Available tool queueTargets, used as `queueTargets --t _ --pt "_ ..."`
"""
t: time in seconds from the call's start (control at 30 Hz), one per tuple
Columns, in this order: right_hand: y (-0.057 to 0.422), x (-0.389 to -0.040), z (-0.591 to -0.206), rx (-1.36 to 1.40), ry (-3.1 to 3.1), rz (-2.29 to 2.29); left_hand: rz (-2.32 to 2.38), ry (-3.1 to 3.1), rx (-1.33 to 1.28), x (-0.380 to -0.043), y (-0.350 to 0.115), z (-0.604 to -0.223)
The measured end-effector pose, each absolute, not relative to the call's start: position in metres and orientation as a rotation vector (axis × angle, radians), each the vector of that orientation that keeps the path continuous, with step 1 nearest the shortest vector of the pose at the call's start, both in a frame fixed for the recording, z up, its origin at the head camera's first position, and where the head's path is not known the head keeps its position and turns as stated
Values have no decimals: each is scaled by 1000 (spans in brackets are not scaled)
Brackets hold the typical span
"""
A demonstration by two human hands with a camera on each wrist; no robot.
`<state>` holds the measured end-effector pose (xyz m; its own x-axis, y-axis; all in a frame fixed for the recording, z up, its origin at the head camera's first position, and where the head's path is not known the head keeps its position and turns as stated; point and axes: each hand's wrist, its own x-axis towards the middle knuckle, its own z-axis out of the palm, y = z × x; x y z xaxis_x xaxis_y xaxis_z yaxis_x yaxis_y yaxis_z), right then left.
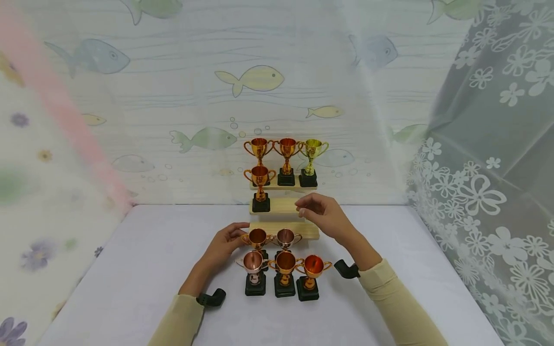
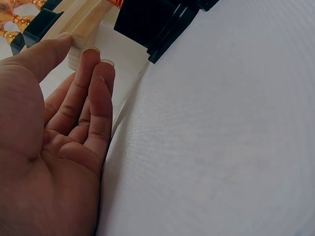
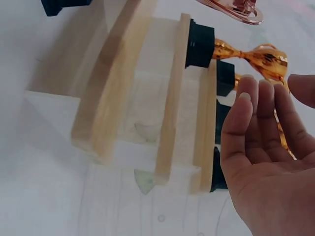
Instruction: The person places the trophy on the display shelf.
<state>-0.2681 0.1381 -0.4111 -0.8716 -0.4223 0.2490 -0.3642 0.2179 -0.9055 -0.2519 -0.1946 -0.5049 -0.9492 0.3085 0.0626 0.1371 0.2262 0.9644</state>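
Note:
A three-step wooden stand holds small trophy cups on black bases. Two orange-gold trophies and a yellow-gold trophy fill the top step. Another orange-gold trophy stands at the left end of the middle step. My right hand is raised over the right part of that step, fingers loosely bent and holding nothing. Beside the left end of the bottom step rests my left hand. Its thumb lies against the wooden corner in the left wrist view, and its palm holds nothing.
Before the stand, several trophies stand on the white table. The front row has a rose-pink trophy, an orange-gold trophy and a red-bowled trophy. Behind them are a copper trophy and a pale rose trophy.

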Motion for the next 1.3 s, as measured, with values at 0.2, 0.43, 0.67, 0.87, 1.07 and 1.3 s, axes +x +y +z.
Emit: queueTargets --t 0.2,0.43,0.67,0.87,1.07,1.3 --pt "148 -255 -425 -763 2430 -1745 1826 2341 427 -251 -195 -503" --pt "165 -242 -439 -761 2352 -1773 1809 2355 413 -250 -192 -500" --pt "180 -233 -456 -832 2251 -1666 1807 2352 406 -247 -192 -499" --pt "183 -230 -459 -1017 2141 -1523 1820 2348 418 -247 -192 -498" --pt "186 -229 -460 -1201 1994 -1398 1817 2352 422 -248 -192 -497" --pt "186 -225 -466 -1229 1955 -1270 1812 2354 394 -246 -192 -498"
